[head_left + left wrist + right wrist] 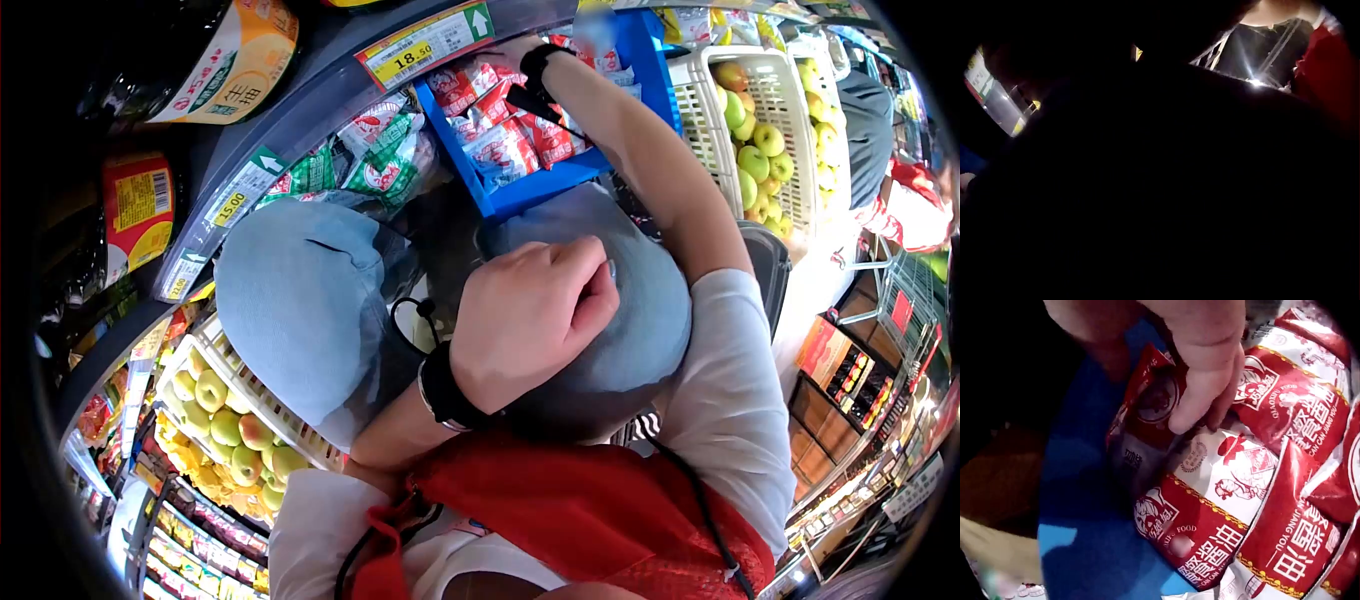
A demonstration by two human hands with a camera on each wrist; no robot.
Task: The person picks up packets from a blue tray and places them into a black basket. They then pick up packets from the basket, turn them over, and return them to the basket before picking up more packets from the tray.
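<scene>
My right hand (pixel 522 52) reaches into a blue crate (pixel 487 197) of red-and-white soy sauce bags (pixel 500 150). In the right wrist view, its thumb and fingers pinch one soy sauce bag (pixel 1157 403) that stands tilted against the blue crate wall. Several more soy sauce bags (pixel 1210 506) lie flat and overlapping beside it. My left hand (pixel 535 315), a black band at its wrist, rests over my bent knee with its fingers curled in and nothing seen in it. The left wrist view is mostly dark.
A shelf edge with price tags (pixel 425 48) curves above the crate. Green-and-white bags (pixel 390 155) lie left of it. White baskets of apples stand to the right (pixel 695 110) and lower left (pixel 250 375). Large dark bottles (pixel 225 70) fill the upper left. A shopping cart (pixel 910 290) stands far right.
</scene>
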